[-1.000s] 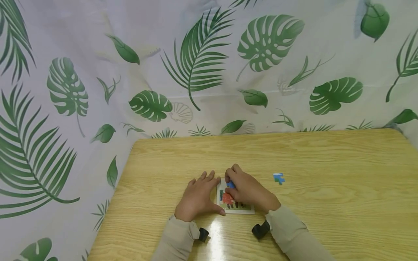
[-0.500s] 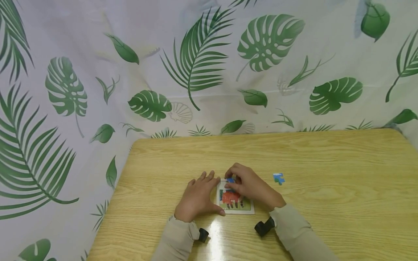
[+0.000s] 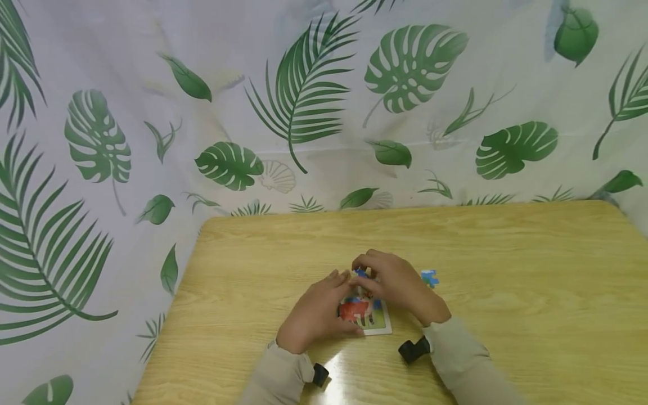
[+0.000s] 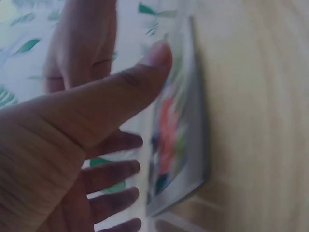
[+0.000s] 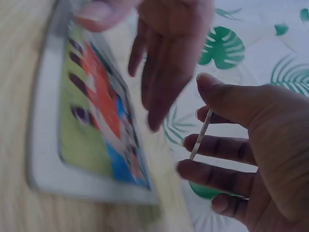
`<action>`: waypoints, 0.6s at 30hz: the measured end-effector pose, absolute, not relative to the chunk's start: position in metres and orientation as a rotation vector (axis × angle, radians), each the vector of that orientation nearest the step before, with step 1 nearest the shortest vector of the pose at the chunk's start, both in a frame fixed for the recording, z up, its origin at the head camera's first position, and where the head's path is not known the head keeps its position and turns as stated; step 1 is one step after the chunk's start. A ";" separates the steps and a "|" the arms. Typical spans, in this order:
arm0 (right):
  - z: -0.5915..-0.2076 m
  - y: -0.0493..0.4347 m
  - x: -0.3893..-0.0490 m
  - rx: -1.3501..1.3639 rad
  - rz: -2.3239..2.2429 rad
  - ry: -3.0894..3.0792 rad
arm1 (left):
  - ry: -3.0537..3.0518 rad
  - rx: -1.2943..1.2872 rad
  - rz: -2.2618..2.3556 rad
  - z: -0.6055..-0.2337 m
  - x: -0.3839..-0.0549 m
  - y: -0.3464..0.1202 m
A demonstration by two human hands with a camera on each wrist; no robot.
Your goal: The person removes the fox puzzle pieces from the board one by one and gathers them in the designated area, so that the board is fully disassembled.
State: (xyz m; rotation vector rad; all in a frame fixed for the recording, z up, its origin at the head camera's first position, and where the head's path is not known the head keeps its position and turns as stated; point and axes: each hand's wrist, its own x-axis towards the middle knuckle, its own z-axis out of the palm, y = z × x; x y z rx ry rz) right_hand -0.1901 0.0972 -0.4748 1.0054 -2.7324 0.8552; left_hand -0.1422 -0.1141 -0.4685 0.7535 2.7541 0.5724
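Observation:
A small white-framed jigsaw puzzle (image 3: 381, 323) with a red animal picture lies on the table, partly hidden by both hands. My left hand (image 3: 317, 312) is over its left side, fingers and thumb extended; in the left wrist view the thumb (image 4: 120, 89) reaches across in front of the puzzle. Above the puzzle's far edge, my right hand (image 3: 400, 283) pinches a blue jigsaw piece (image 3: 361, 272). Seen edge-on in the right wrist view, that piece (image 5: 201, 135) is a thin plate between thumb and fingers.
One loose blue, white and green jigsaw piece (image 3: 430, 278) lies on the table just beyond the right hand. Behind the wooden table (image 3: 531, 292) hangs a white cloth (image 3: 324, 124) with green leaf prints. Each wrist carries a small black camera.
The right hand has risen away from the puzzle with the blue jigsaw piece in its fingers. The left hand has shifted right, from beside the frame to over its left side.

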 end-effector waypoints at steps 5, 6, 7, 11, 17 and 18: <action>-0.474 0.124 -0.190 0.895 0.879 -2.815 | 2.776 0.835 0.471 -0.478 -0.140 -0.107; -0.475 0.131 -0.188 0.879 0.857 -2.818 | 2.780 0.829 0.460 -0.480 -0.139 -0.107; -0.475 0.140 -0.187 0.859 0.825 -2.818 | 2.779 0.820 0.459 -0.481 -0.139 -0.109; -0.479 0.175 -0.179 0.791 0.706 -2.805 | 2.740 0.792 0.539 -0.483 -0.138 -0.118; -0.482 0.213 -0.177 0.746 0.604 -2.835 | 2.707 0.839 0.623 -0.483 -0.139 -0.127; -0.483 0.218 -0.177 0.733 0.603 -2.846 | 2.705 0.847 0.623 -0.483 -0.139 -0.127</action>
